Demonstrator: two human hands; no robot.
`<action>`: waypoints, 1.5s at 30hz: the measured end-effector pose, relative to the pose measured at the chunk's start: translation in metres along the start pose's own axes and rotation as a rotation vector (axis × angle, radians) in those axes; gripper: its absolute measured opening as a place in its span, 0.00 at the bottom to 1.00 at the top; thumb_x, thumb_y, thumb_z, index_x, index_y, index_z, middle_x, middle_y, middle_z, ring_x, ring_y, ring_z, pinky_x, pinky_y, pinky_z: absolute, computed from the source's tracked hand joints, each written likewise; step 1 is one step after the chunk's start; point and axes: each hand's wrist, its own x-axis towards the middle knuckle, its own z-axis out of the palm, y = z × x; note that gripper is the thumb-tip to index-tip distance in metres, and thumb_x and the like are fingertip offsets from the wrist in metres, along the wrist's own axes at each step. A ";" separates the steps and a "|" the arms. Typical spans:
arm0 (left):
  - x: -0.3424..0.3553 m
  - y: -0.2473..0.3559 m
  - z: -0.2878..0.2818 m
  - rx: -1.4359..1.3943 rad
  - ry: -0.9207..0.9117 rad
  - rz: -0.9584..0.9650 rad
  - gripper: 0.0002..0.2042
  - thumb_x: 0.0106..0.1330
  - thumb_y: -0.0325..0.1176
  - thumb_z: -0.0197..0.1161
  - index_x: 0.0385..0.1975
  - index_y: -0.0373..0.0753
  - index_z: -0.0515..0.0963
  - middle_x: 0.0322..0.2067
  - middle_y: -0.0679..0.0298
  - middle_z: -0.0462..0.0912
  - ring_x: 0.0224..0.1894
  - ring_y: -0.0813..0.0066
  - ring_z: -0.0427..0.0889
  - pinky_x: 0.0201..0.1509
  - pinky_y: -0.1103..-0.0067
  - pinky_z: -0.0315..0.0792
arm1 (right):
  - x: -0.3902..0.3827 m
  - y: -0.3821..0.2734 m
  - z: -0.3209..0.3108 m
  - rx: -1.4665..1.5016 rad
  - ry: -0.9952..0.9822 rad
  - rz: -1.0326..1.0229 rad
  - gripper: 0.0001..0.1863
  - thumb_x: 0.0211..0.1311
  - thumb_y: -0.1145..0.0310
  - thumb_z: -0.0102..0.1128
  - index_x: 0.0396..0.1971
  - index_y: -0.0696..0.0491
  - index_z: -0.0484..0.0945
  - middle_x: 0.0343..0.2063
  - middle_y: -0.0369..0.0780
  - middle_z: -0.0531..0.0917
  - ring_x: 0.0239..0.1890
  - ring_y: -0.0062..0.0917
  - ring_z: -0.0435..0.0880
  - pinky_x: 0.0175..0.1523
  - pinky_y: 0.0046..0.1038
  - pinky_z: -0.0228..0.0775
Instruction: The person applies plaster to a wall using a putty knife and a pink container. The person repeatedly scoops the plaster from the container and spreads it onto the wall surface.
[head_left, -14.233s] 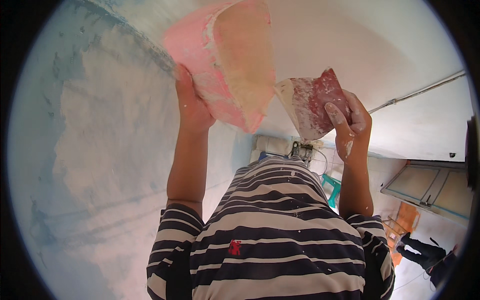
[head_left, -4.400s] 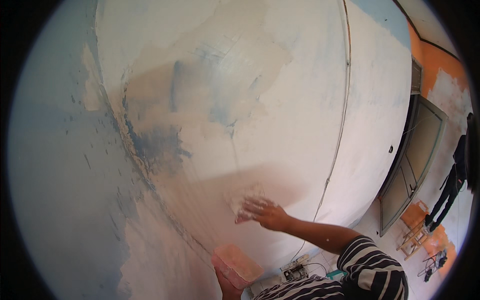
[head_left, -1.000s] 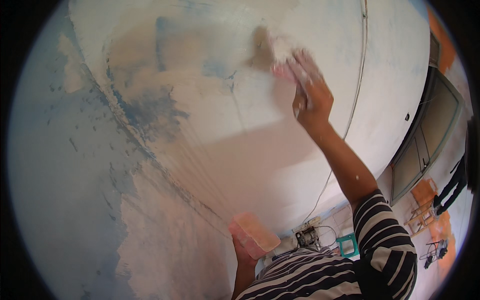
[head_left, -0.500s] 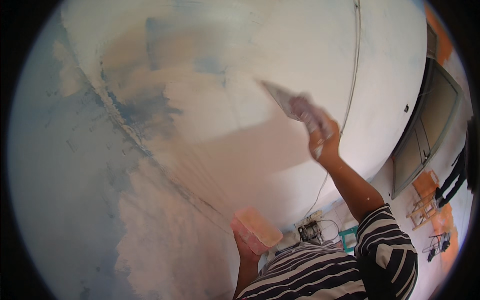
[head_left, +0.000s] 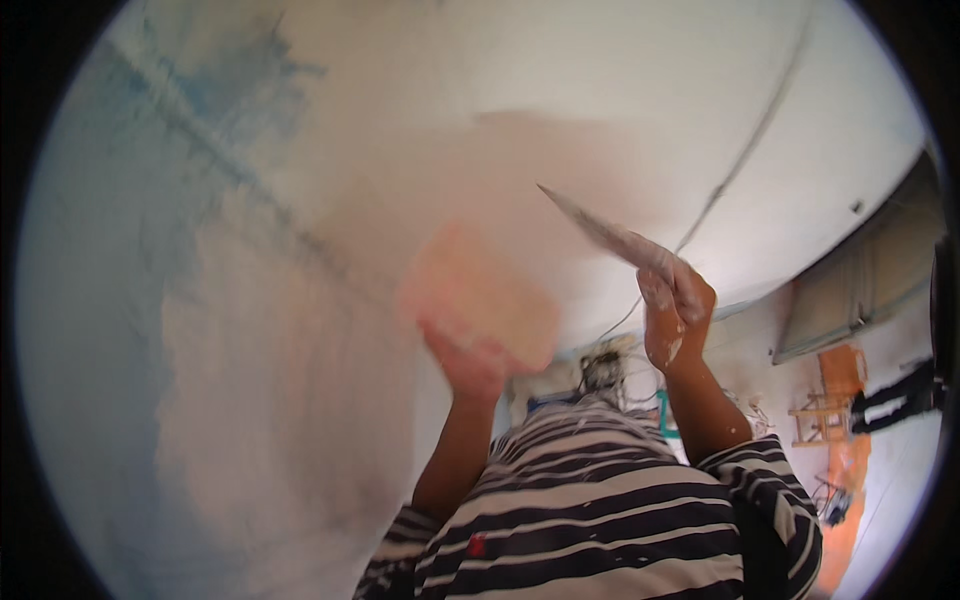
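Observation:
My left hand (head_left: 468, 364), blurred, is wrapped round the lower edge of a pale pink-orange rectangular slab (head_left: 484, 292); whether it is a board or a block I cannot tell. To its right, my right hand (head_left: 678, 305) grips a putty knife (head_left: 592, 228). White smears cover its fingers. The thin blade shows nearly edge-on, its tip pointing up and left, apart from the slab. In front of both hands is a wall (head_left: 235, 340) with pale pinkish-white filler patches over blue paint, and a rough seam (head_left: 215, 145) runs slantwise across it.
A cable (head_left: 745, 150) runs along the wall on the right. Farther right are a grey-framed door (head_left: 850, 290), a wooden stool (head_left: 822, 422) and a person's dark-clothed legs (head_left: 905, 395). Below sits cluttered equipment (head_left: 602, 370) beside a green frame (head_left: 667, 415).
My left hand has raised the slab up and leftward. My right hand has come down and slightly right with the putty knife, closer to the slab. The whole view has shifted.

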 end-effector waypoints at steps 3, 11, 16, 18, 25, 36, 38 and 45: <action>0.025 -0.005 0.081 0.270 0.425 0.126 0.40 0.70 0.69 0.41 0.74 0.48 0.51 0.70 0.63 0.59 0.72 0.61 0.57 0.71 0.59 0.60 | -0.015 0.010 -0.021 -0.689 -0.475 -0.664 0.14 0.61 0.73 0.59 0.47 0.51 0.83 0.51 0.46 0.84 0.56 0.50 0.80 0.62 0.47 0.72; 0.035 0.019 0.066 0.162 0.010 0.476 0.38 0.70 0.69 0.42 0.69 0.45 0.58 0.67 0.63 0.63 0.66 0.63 0.66 0.66 0.65 0.68 | -0.038 0.054 -0.078 -0.530 -0.182 -0.398 0.12 0.73 0.72 0.47 0.47 0.62 0.77 0.50 0.56 0.82 0.56 0.54 0.80 0.61 0.49 0.72; 0.055 0.010 0.059 0.185 0.008 0.501 0.36 0.70 0.66 0.45 0.68 0.45 0.58 0.67 0.63 0.63 0.65 0.64 0.67 0.65 0.65 0.69 | -0.012 0.042 -0.064 -0.540 -0.331 -0.553 0.12 0.71 0.68 0.52 0.44 0.58 0.81 0.46 0.52 0.84 0.51 0.49 0.84 0.54 0.47 0.78; 0.064 0.007 0.055 0.206 0.031 0.513 0.35 0.70 0.64 0.46 0.68 0.45 0.58 0.66 0.62 0.63 0.65 0.64 0.68 0.65 0.65 0.70 | -0.006 0.050 -0.073 -0.559 -0.492 -0.607 0.12 0.70 0.68 0.53 0.43 0.59 0.81 0.45 0.51 0.85 0.48 0.47 0.85 0.52 0.45 0.79; 0.085 0.020 0.061 0.230 0.072 0.495 0.33 0.69 0.60 0.51 0.67 0.45 0.58 0.65 0.61 0.64 0.63 0.65 0.70 0.63 0.66 0.71 | 0.018 0.045 -0.070 -0.381 -0.049 -0.190 0.12 0.61 0.80 0.62 0.45 0.62 0.80 0.43 0.48 0.87 0.43 0.33 0.88 0.49 0.29 0.79; 0.091 0.023 0.085 0.130 0.229 0.323 0.30 0.69 0.52 0.58 0.65 0.45 0.59 0.64 0.60 0.65 0.61 0.65 0.72 0.62 0.67 0.73 | 0.064 0.024 -0.023 -0.531 -0.454 -0.216 0.19 0.61 0.84 0.59 0.54 0.62 0.78 0.41 0.50 0.87 0.43 0.28 0.88 0.46 0.23 0.78; 0.091 0.021 0.069 0.415 0.277 0.491 0.30 0.67 0.48 0.62 0.64 0.45 0.59 0.63 0.59 0.65 0.60 0.66 0.73 0.61 0.67 0.74 | 0.064 0.021 -0.014 -0.481 -0.451 -0.127 0.18 0.63 0.83 0.58 0.54 0.62 0.77 0.40 0.49 0.87 0.43 0.27 0.88 0.47 0.24 0.77; 0.088 0.033 0.049 1.357 -0.006 1.014 0.47 0.55 0.38 0.76 0.69 0.39 0.48 0.61 0.58 0.63 0.61 0.68 0.71 0.65 0.70 0.70 | 0.072 0.037 0.004 -0.345 -0.383 0.118 0.16 0.66 0.76 0.59 0.53 0.61 0.77 0.38 0.47 0.87 0.42 0.26 0.87 0.47 0.25 0.77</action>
